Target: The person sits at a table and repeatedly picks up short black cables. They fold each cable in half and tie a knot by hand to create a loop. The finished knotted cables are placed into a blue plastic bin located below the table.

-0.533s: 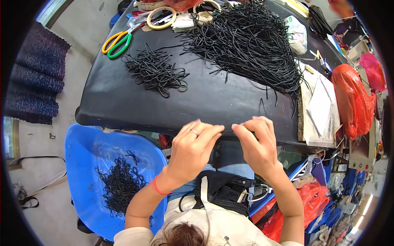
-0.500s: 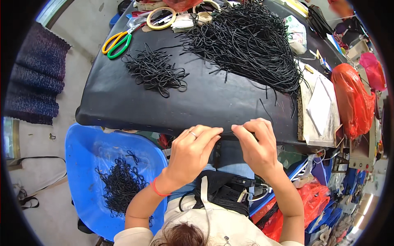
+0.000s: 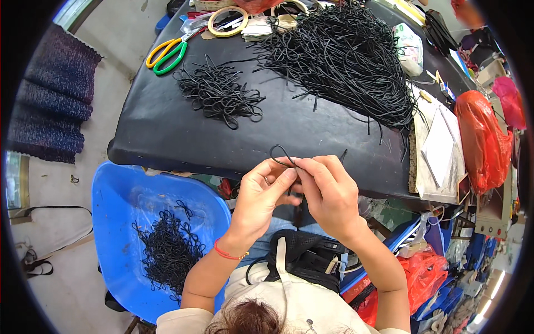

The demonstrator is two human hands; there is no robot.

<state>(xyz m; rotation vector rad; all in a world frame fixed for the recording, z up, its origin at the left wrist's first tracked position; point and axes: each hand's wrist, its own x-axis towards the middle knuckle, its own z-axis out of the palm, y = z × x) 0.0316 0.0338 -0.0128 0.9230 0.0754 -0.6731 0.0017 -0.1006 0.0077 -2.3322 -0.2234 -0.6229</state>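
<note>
Between my fingertips at the table's front edge is a thin black cord (image 3: 276,147), bent into a small loop that sticks up. My left hand (image 3: 260,192) pinches the cord from the left, thumb against fingers. Close against it, my right hand (image 3: 329,192) grips the same cord with thumb and forefinger. One cord end shows beyond the right knuckles. On the black table, left of centre, lies a small heap of looped cords (image 3: 217,92). A large pile of straight black cords (image 3: 345,61) spreads behind my hands.
Scissors (image 3: 167,54) with yellow and green handles lie at the table's far left, beside a tape roll (image 3: 228,22). Below left stands a blue basin (image 3: 111,222) holding knotted cords (image 3: 167,250). A pale board (image 3: 439,147) and a red plastic bag (image 3: 483,142) sit at right.
My hands have drawn together until their fingertips meet. The cord, held fairly straight between them before, now forms a loop. The view has shifted slightly.
</note>
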